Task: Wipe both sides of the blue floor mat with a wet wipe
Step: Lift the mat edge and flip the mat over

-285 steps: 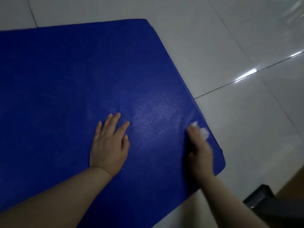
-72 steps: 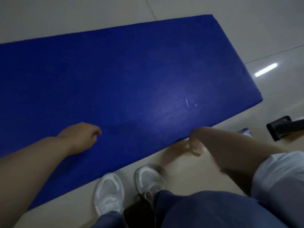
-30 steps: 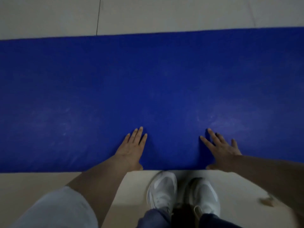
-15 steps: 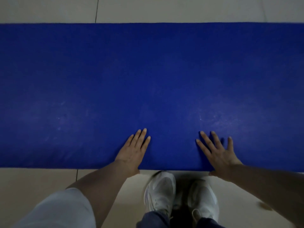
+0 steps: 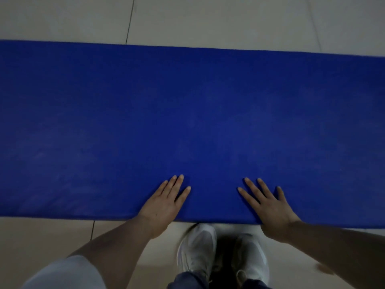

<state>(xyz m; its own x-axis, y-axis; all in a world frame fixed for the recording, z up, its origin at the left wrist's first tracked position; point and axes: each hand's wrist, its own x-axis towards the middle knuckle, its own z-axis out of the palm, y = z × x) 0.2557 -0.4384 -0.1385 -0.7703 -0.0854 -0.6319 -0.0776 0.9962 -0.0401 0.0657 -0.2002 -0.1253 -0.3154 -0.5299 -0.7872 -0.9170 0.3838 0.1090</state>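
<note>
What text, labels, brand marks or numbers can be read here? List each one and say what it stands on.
None can be read.
The blue floor mat shows a plain surface with no print or label.
The white shoes are blurred and show no legible logo or lettering.
The floor tiles bear only seams.
The left hand and right hand lie flat on the mat, holding nothing with writing.

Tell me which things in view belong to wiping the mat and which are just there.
Part of the job:
long blue floor mat
left hand, flat on the mat's near edge
right hand, flat on the mat's near edge

Just there:
pair of white sneakers
pale tiled floor

No wet wipe is visible.
</note>
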